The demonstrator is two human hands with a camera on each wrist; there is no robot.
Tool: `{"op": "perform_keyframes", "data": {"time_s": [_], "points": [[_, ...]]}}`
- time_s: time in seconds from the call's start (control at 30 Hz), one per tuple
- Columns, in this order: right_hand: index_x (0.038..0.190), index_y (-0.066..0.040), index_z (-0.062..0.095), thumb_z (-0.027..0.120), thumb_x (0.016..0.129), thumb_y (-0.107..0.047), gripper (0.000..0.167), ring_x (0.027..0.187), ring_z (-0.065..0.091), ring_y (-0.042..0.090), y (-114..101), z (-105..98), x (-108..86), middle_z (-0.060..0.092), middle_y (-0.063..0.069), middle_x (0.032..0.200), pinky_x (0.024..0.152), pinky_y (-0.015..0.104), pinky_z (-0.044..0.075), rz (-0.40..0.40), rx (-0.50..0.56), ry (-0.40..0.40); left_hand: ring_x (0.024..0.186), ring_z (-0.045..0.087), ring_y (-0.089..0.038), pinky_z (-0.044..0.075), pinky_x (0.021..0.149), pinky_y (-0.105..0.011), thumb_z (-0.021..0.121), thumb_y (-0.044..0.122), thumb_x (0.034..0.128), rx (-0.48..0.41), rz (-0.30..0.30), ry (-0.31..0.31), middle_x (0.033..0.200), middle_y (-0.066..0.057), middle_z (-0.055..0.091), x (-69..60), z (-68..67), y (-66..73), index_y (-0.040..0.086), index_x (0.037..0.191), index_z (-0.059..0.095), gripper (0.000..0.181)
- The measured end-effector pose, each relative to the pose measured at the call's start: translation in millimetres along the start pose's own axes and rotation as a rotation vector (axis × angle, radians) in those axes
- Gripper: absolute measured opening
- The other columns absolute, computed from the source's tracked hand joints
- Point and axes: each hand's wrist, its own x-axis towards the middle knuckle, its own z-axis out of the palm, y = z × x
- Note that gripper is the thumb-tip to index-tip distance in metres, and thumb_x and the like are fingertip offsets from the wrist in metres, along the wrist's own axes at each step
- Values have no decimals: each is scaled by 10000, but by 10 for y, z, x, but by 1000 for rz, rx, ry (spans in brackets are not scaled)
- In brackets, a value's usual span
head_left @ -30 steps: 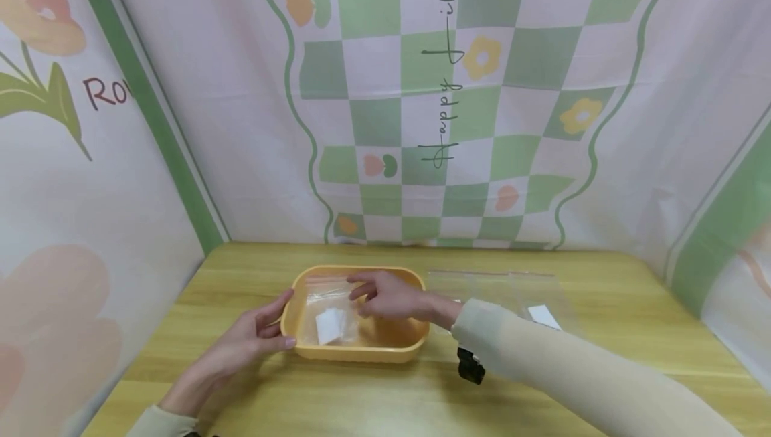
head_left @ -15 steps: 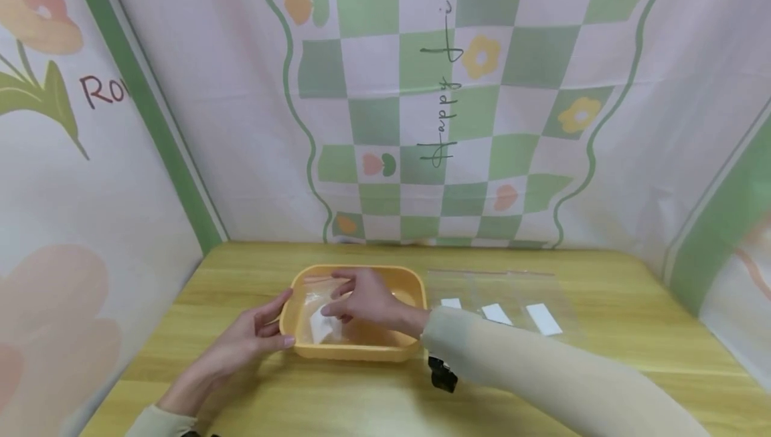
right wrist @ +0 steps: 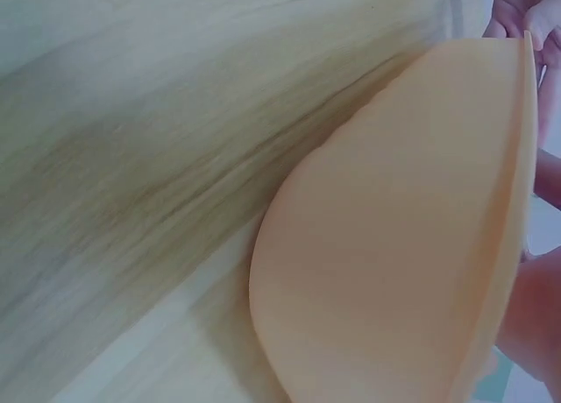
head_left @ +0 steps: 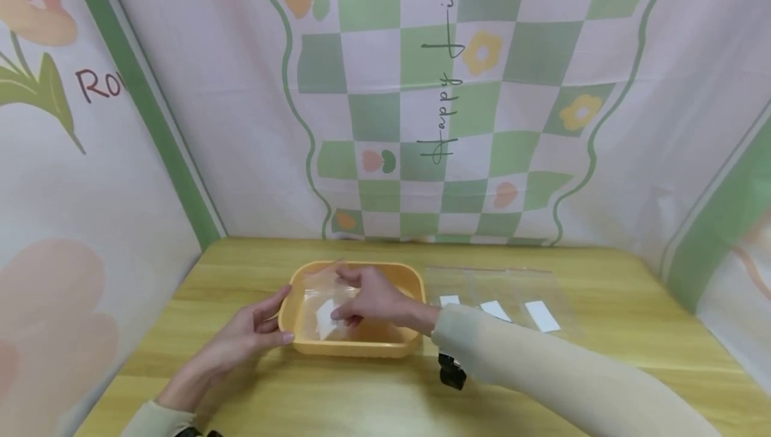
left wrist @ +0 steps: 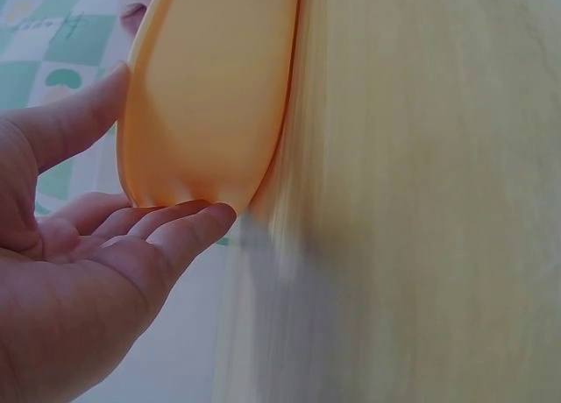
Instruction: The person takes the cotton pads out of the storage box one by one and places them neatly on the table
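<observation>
A yellow-orange basket stands on the table, with a clear plastic bag holding a white piece inside. The left hand holds the basket's left end; in the left wrist view the left hand has its thumb at the rim and its fingers against the outer wall. The right hand reaches into the basket and pinches the bag, whose top edge is raised. In the right wrist view the basket's wall hides most of the right hand.
To the basket's right lie several clear zip bags, each with a white piece, partly behind the right sleeve. The wooden table meets a printed curtain at the back.
The right hand first moved left over the bag in the basket, then took hold of it; the bag's top edge has risen. The left hand stays on the basket's end.
</observation>
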Motion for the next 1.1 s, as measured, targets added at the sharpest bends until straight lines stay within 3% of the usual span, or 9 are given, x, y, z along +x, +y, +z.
{"op": "perform_keyframes", "data": {"time_s": [0.3, 0.53, 0.77, 1.1], "points": [[1615, -12, 361, 882, 842, -17, 932, 642, 733, 218, -57, -248, -91, 446, 149, 1619, 630, 350, 663, 19, -6, -53, 1451, 299, -558, 503, 1072, -333, 739, 13, 960, 0, 32, -8, 1667, -325, 60, -21, 7, 11, -78, 1635, 90, 941], [1653, -42, 268, 850, 876, -10, 971, 678, 726, 214, -198, -489, -293, 347, 147, 1678, 654, 339, 659, -10, 33, -67, 1455, 286, -555, 500, 1074, -328, 735, 1, 959, -12, 43, -17, 1667, -320, 59, -9, 0, 8, -89, 1630, 82, 940], [1670, -114, 266, 858, 864, -13, 1005, 684, 715, 216, -256, -725, -594, 329, 99, 1694, 631, 312, 645, -6, 79, -22, 1461, 278, -546, 491, 1078, -322, 745, 12, 955, -6, 35, -15, 1678, -303, 48, -3, -8, -1, -86, 1632, 84, 952], [1675, -53, 177, 844, 865, -10, 1050, 675, 697, 192, -94, -1113, -1210, 237, 130, 1721, 628, 303, 644, -51, 127, -6, 1452, 297, -560, 506, 1066, -324, 727, -15, 958, -11, 40, -12, 1668, -319, 49, -21, 13, 34, -90, 1627, 80, 934]]}}
